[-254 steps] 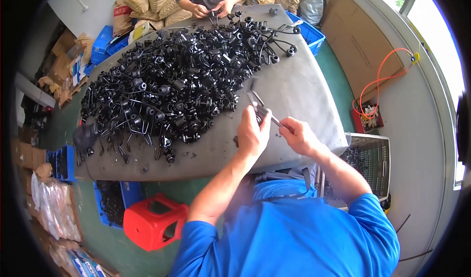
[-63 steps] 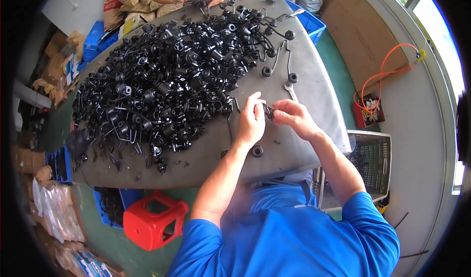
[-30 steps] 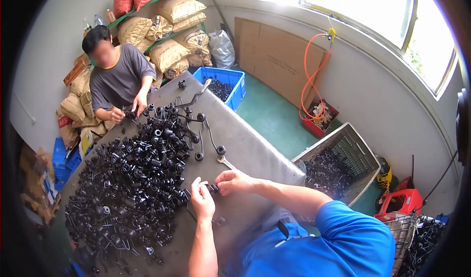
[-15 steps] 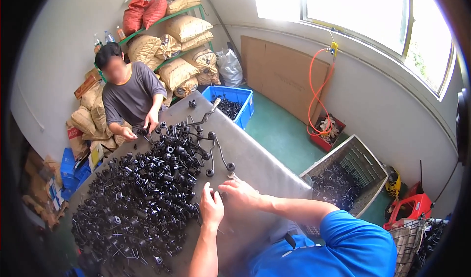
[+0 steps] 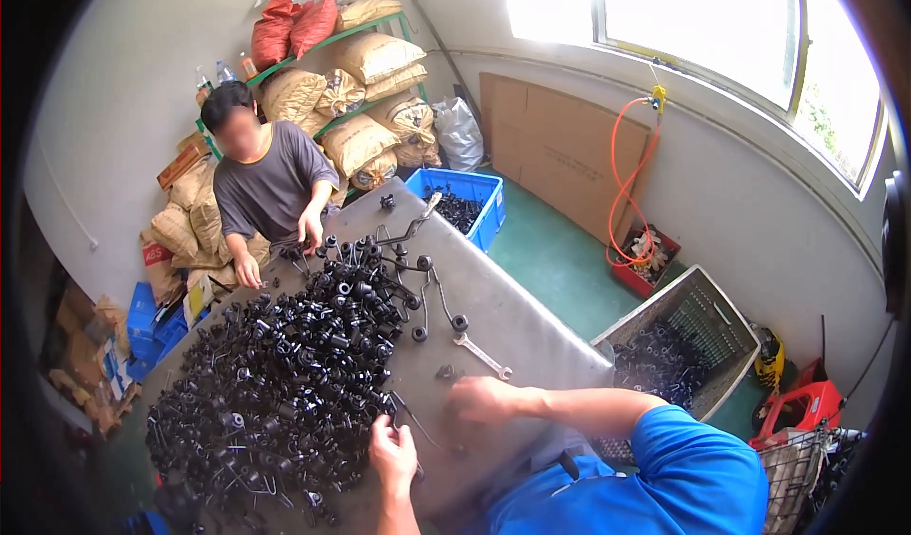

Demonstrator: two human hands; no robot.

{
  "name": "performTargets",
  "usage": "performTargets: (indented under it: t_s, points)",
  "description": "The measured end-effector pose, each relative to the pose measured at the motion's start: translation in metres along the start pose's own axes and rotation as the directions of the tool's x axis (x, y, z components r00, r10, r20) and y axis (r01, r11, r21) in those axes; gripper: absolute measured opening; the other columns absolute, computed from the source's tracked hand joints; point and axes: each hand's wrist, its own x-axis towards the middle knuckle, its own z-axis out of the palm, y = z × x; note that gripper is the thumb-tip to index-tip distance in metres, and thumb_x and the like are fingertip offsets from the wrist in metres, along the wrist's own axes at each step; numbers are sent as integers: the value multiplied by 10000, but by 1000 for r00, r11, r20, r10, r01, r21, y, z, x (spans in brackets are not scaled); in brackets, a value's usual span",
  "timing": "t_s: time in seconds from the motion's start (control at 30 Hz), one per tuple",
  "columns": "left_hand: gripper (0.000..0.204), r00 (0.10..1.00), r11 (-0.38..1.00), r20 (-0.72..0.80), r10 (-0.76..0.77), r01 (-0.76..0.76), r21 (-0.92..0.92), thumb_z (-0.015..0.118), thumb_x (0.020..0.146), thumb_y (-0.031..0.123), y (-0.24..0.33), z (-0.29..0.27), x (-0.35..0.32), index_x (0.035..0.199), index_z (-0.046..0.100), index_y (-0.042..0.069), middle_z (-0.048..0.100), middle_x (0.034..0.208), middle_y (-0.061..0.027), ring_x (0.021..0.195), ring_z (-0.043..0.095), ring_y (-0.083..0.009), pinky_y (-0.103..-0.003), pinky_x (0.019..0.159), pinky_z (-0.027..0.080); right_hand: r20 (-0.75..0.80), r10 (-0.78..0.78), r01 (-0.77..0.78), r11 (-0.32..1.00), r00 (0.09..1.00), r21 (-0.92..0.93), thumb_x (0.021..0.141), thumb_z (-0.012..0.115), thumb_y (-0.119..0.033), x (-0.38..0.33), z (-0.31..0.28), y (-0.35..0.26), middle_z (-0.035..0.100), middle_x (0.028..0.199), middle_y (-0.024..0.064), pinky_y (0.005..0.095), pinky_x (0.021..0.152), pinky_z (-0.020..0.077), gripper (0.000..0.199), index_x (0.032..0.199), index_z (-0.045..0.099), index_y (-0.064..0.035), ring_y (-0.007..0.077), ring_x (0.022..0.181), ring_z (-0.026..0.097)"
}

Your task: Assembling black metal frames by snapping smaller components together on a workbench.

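My left hand (image 5: 393,455) is at the right edge of a large pile of black rubber-and-metal parts (image 5: 275,393). Its thumb and forefinger are apart, close to a bent thin metal rod (image 5: 410,415) with a black end. I cannot see anything held in it. My right hand (image 5: 479,400) is low over the metal tabletop, its fingers smeared by motion. Just beyond its fingers sits a small black part (image 5: 445,372). An open-ended wrench (image 5: 484,357) lies on the table past that hand. Farther off are bent rods with black bushings (image 5: 439,300).
Across the table (image 5: 531,322) a co-worker (image 5: 275,179) handles parts at the pile's far end. A blue crate (image 5: 489,214) and a grey crate (image 5: 735,345) of parts stand along the table's right side. Sacks (image 5: 380,58) fill a shelf behind.
My left hand has moved nearer, down along the pile's edge. My right hand has drawn back from the wrench, which now shows fully. The co-worker's hands have moved apart, and the view has shifted slightly.
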Motion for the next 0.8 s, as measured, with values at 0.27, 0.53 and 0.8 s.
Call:
performTargets:
  t_s: [0.27, 0.53, 0.8]
  points:
    - [366, 990, 969, -102, 95, -116, -220, 586, 894, 66, -11, 43, -31, 1241, 523, -35, 630, 717, -114, 622, 624, -203, -344, 620, 508, 232, 212, -314, 599, 949, 737, 838, 739, -99, 30, -22, -35, 649, 1051, 39, 278, 851, 498, 402, 1196, 578, -11, 101, 958, 589]
    - [406, 994, 886, -92, 58, -93, -453, 647, 889, 85, 29, 20, -10, 1270, 528, 8, 655, 1082, -168, 908, 649, -203, -314, 759, 543, -56, 126, -115, 979, 990, 166, 751, 788, -128, 31, -32, -53, 621, 958, 66, 277, 731, 513, 397, 1096, 615, -37, 122, 818, 605]
    - [398, 971, 694, 141, 191, -32, -719, 626, 886, -1, 26, 9, -7, 1270, 528, -34, 613, 1205, -170, 1097, 607, -202, -322, 930, 510, 169, 180, -226, 924, 969, 308, 797, 751, -113, 36, -11, -55, 634, 969, 65, 277, 764, 511, 384, 1122, 568, -19, 118, 851, 609]
